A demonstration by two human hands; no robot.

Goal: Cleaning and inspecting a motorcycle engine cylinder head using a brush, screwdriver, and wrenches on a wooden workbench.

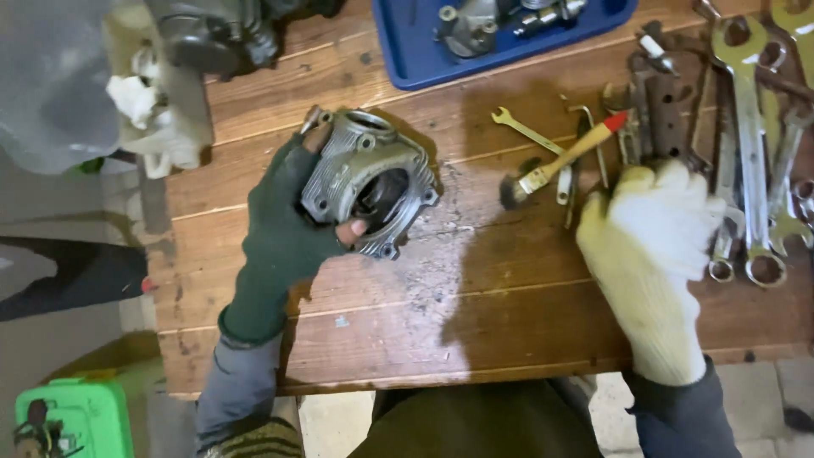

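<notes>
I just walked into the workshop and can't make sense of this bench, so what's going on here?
A person sits at a wooden workbench. Their left hand, in a green fingerless glove, grips a grey metal engine cylinder tilted on the wood. Their right hand, in a white knit glove, rests among loose wrenches, close to a small brush with a red-tipped handle. A blue tray holding more metal parts sits at the far edge. Whether the right hand holds anything is hidden.

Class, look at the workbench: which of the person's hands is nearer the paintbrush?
Right. The right hand lies just right of the paintbrush, among spanners; the left hand grips the metal cylinder further left.
</notes>
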